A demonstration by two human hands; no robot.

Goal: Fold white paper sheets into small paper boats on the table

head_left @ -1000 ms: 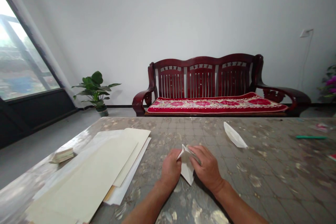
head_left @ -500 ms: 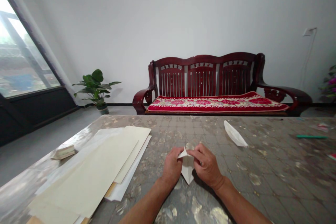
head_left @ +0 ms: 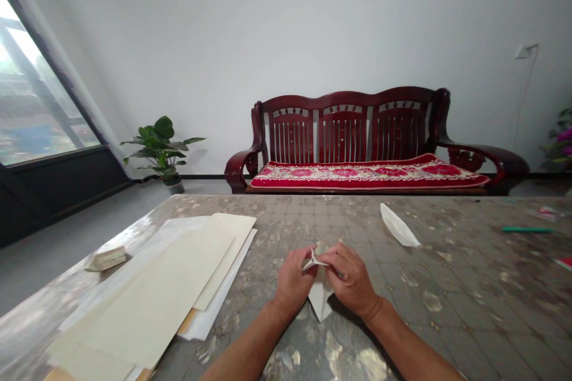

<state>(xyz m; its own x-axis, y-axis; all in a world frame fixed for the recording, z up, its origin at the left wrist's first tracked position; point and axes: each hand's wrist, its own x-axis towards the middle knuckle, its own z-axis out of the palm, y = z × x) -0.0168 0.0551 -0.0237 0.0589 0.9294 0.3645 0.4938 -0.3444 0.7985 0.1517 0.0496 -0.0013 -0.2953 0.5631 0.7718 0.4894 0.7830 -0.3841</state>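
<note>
A small piece of folded white paper [head_left: 320, 297] is held between my two hands, just above the table. Its lower end comes to a point towards me, and its upper edges stand apart in a small three-way opening. My left hand [head_left: 292, 280] pinches the left upper edge. On the other side, my right hand [head_left: 352, 280] grips the right upper edge between thumb and fingers. Part of the paper is hidden behind the fingers. Farther off to the right lies a white folded paper boat shape [head_left: 399, 226], touched by neither hand.
Large cream and white paper sheets [head_left: 156, 286] lie stacked on the left of the patterned table [head_left: 447, 309]. Beside them sits a small paper pad [head_left: 106, 258]. A green pen-like stick [head_left: 527, 229] lies at right. Behind the table stands a wooden bench [head_left: 344, 131].
The paper's upper flap, which stood up in a peak, is now lower and spread apart. My right fingers have curled in closer round it. The view has shifted slightly.
</note>
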